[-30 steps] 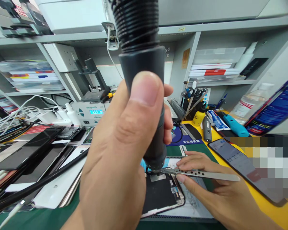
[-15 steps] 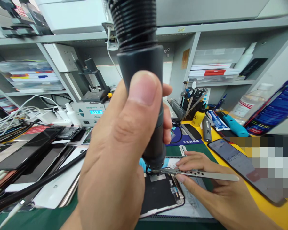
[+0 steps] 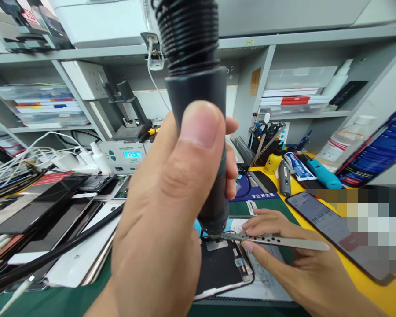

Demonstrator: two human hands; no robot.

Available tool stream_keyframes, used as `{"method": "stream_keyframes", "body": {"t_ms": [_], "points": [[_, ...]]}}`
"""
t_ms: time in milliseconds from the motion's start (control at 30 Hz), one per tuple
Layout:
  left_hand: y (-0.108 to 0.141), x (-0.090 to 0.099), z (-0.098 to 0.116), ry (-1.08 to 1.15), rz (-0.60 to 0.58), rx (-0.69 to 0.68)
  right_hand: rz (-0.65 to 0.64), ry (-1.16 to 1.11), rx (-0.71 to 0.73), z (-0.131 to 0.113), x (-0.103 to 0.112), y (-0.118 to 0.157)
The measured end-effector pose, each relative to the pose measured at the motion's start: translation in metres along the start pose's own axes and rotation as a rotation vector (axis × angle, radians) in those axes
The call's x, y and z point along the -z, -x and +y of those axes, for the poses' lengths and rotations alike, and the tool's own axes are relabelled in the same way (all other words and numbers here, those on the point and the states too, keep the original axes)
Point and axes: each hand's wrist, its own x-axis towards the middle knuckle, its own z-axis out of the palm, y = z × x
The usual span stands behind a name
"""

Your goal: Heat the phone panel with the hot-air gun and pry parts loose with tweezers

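My left hand (image 3: 171, 198) is wrapped round the dark handle of a hot air gun (image 3: 198, 92), held upright close in front of me with its nozzle end pointing down. Below it lies a phone screen assembly (image 3: 221, 268) with its black back facing up, partly hidden by my hand. In my right hand (image 3: 290, 242), metal tweezers (image 3: 277, 241) with a row of holes are pinched between thumb and fingers. Their tips reach the top edge of the assembly, just under the nozzle; what they touch there is too small to make out.
Phones and screens (image 3: 75, 246) are stacked at the left, crossed by a black hose (image 3: 53, 246). A station with a lit display (image 3: 132, 154) stands behind. At the right lie a phone showing a timer (image 3: 330, 229), a yellow bottle (image 3: 272, 162) and a tool holder (image 3: 264, 141).
My left hand and the hot air gun have shifted slightly right and down. My right hand and the tweezers have hardly moved.
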Motion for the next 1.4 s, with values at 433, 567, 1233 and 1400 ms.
{"method": "stream_keyframes", "body": {"t_ms": [433, 567, 1233, 1400], "points": [[-0.026, 0.010, -0.001, 0.250, 0.074, 0.032, 0.010, 0.019, 0.004, 0.001, -0.001, -0.003], [-0.022, 0.010, -0.001, 0.234, 0.077, 0.024, 0.019, 0.017, 0.006, 0.001, -0.002, -0.003], [-0.008, -0.001, 0.002, 0.024, 0.056, 0.057, 0.028, 0.014, 0.008, 0.000, -0.002, -0.003], [-0.008, 0.000, 0.004, 0.047, 0.101, 0.087, 0.031, 0.009, 0.006, -0.001, -0.001, -0.003]]}}
